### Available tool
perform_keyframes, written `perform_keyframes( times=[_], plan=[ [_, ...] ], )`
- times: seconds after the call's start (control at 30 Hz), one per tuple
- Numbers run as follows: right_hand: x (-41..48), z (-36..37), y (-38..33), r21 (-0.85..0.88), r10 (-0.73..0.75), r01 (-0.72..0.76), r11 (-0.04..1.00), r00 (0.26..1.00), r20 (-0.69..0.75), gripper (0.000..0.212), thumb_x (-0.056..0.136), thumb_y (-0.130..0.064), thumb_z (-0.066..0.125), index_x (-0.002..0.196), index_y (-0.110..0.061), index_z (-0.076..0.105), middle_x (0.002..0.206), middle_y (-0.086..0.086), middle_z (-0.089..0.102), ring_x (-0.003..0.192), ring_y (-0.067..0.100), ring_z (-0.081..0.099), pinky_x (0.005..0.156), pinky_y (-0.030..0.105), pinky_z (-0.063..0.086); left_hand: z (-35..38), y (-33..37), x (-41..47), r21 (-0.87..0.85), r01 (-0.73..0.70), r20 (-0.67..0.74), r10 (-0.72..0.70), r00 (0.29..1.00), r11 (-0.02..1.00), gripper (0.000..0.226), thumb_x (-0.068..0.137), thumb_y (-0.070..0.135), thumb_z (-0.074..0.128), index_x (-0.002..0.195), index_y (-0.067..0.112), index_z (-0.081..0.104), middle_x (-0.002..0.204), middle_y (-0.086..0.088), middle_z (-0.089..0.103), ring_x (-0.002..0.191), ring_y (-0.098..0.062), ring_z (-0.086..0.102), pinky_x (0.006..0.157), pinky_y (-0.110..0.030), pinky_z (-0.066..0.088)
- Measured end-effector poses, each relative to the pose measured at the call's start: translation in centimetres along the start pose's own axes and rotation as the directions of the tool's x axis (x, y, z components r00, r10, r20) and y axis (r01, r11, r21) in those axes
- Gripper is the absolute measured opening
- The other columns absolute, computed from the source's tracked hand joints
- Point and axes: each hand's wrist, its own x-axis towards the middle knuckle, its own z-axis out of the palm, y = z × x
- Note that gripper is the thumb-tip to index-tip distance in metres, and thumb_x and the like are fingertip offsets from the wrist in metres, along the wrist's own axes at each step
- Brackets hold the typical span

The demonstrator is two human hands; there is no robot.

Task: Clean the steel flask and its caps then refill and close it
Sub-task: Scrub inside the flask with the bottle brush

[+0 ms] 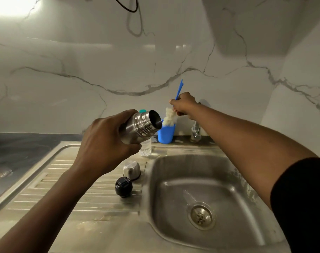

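Observation:
My left hand (104, 137) grips the steel flask (142, 126), tilted with its open threaded mouth pointing up and right, above the drainboard. My right hand (183, 105) holds the blue handle of a bottle brush (169, 116) whose white foamy head sits in the top of a blue cup (166, 133) at the back of the sink. The steel outer cap (131, 169) stands upside down on the drainboard (68, 190). The black inner stopper (123, 186) lies just in front of it.
A clear plastic water bottle (146, 147) with a teal cap stands behind the flask. The tap (195, 131) rises at the back right of the steel sink basin (173, 172), drain at its bottom. A dark counter lies at far left; a marble wall is behind.

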Motion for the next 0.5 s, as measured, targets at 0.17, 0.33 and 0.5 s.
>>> perform_keyframes(
  times=[0.17, 0.33, 0.5],
  plan=[
    [0.4, -0.8, -1.6, 0.021, -0.086, 0.087, 0.996, 0.995, -0.057, 0.024, 0.102, -0.016, 0.061, 0.107, 0.005, 0.07, 0.089, 0.016, 0.072, 0.063, 0.025, 0.069, 0.082, 0.044, 0.065, -0.9, -0.1, -0.3, -0.052, 0.0, 0.0, 0.0, 1.0, 0.999, 0.072, 0.058, 0.042, 0.084, 0.127, 0.04, 0.064, 0.09, 0.011, 0.076, 0.079, -0.017, 0.071, 0.074, -0.043, 0.059],
    [-1.3, -4.0, -4.5, -0.013, -0.205, 0.205, 0.979, 0.968, -0.144, 0.028, 0.105, -0.021, 0.056, 0.102, 0.003, 0.07, 0.083, 0.014, 0.074, 0.069, 0.029, 0.076, 0.077, 0.043, 0.066, -0.7, 0.7, -0.3, -0.082, 0.028, -0.046, -0.032, 0.998, 0.996, 0.076, 0.058, 0.037, 0.095, 0.128, 0.041, 0.065, 0.087, 0.013, 0.074, 0.077, -0.011, 0.067, 0.075, -0.04, 0.058],
    [-5.4, -8.1, -6.6, 0.003, -0.303, 0.31, 0.951, 0.932, -0.201, 0.032, 0.106, -0.02, 0.051, 0.101, 0.006, 0.069, 0.076, 0.011, 0.073, 0.063, 0.022, 0.072, 0.073, 0.037, 0.066, -0.4, 2.7, 0.1, -0.284, 0.06, -0.072, -0.084, 0.994, 0.957, 0.069, 0.057, 0.026, 0.101, 0.117, 0.047, 0.072, 0.087, 0.01, 0.076, 0.079, -0.011, 0.07, 0.075, -0.035, 0.058]
  ],
)
